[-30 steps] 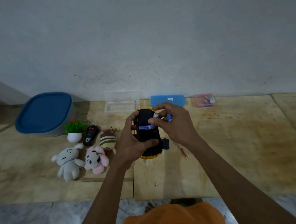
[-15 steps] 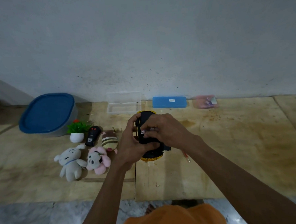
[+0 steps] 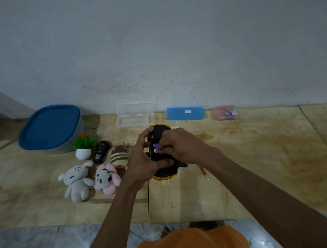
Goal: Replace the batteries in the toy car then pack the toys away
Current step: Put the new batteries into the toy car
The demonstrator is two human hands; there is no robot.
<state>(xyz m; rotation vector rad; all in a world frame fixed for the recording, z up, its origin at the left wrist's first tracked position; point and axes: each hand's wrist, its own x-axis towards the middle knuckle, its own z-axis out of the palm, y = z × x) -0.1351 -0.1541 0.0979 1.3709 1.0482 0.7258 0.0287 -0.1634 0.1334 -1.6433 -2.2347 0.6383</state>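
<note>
A yellow toy car [image 3: 160,130] lies upside down with its black underside up, held above the wooden board. My left hand [image 3: 142,161] grips the car from its left side, thumb across the near end. My right hand [image 3: 179,145] reaches over the car from the right, and its fingertips pinch a blue battery [image 3: 156,146] in the open compartment. Left of the car lie a grey plush dog [image 3: 75,182], a pink plush [image 3: 107,179], a striped plush [image 3: 119,156] and a black remote [image 3: 101,151].
A blue-lidded tub [image 3: 49,128] stands at the back left, with a small potted plant [image 3: 84,147] beside it. Along the wall sit an open clear case [image 3: 135,115], a blue case [image 3: 185,113] and a pink packet [image 3: 225,112]. A red screwdriver [image 3: 204,173] lies right of the car.
My right hand has come down from above the car onto the battery compartment, bringing the battery in its fingertips into the bay. The left hand keeps its grip on the car.
</note>
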